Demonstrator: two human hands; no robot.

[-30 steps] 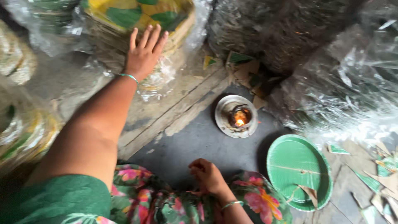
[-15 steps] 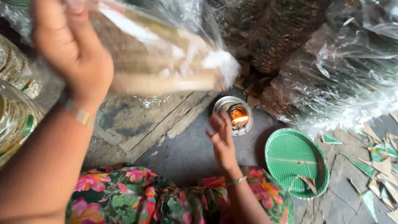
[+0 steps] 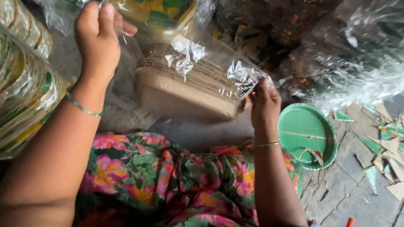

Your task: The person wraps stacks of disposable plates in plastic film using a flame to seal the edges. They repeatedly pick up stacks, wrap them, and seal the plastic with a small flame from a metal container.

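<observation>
Along the bottom of the frame, a lap in flowered cloth (image 3: 168, 185) of pink, green and yellow is filling the nearest ground, with both bare forearms rising out of it toward the middle. Just right of the lap, on the grey stone floor (image 3: 336, 197), a green paper plate (image 3: 305, 134) is lying flat with a scrap of torn paper on it, and more green and tan paper scraps (image 3: 385, 147) are lying scattered toward the right edge. Above the lap, the right hand (image 3: 264, 103) is gripping the lower right corner of a clear plastic bag (image 3: 189, 63), its fingers (image 3: 261, 90) closed together on the crinkled film. Inside the bag, a stack of brown paper plates (image 3: 185, 90) is lying on its side, held up off the floor at the centre of the frame between the two hands. In the upper left of the frame, the left hand (image 3: 97, 40), with a thin green bangle at the wrist, is holding the bag's other end, its fingers (image 3: 105, 17) pinched shut on the plastic. At the left edge, wrapped stacks of green and yellow plates (image 3: 23, 88) are standing just beside the left forearm. Farthest off, along the top and upper right, more plastic-wrapped bundles (image 3: 336, 50) are piled behind the held bag.
</observation>
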